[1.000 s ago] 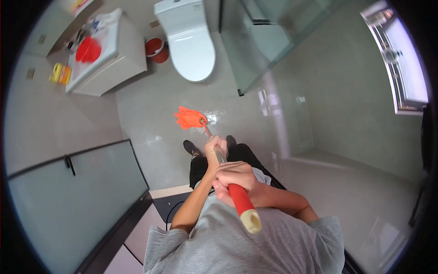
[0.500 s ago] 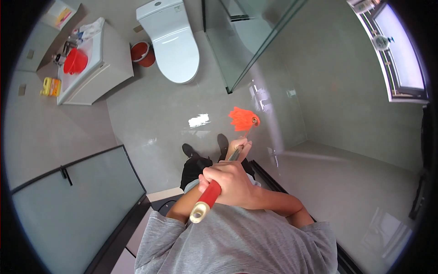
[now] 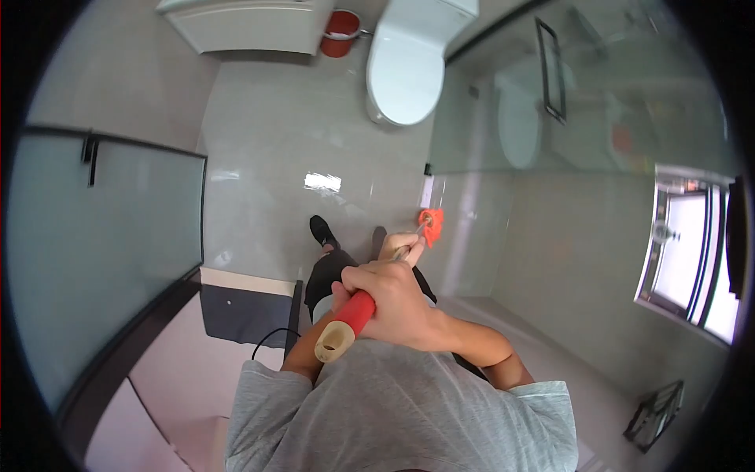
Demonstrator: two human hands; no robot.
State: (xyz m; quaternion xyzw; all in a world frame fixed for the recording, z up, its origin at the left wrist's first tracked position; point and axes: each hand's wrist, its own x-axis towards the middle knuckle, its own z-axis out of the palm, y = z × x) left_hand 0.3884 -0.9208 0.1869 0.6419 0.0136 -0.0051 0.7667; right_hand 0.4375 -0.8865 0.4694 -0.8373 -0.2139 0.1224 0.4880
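Mop strands (image 3: 435,233) swung right, handle (image 3: 358,313) slanting — forward-right

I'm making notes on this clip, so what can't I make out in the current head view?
In the head view now:
Left hand: its wrist is hidden behind the right hand.
Mop handle: its gripped stretches are covered by both hands.
White cabinet: its upper part is cut off by the top edge.
Toilet: its back end is cut off by that edge too.

One mop (image 3: 356,311), one toilet (image 3: 406,75)
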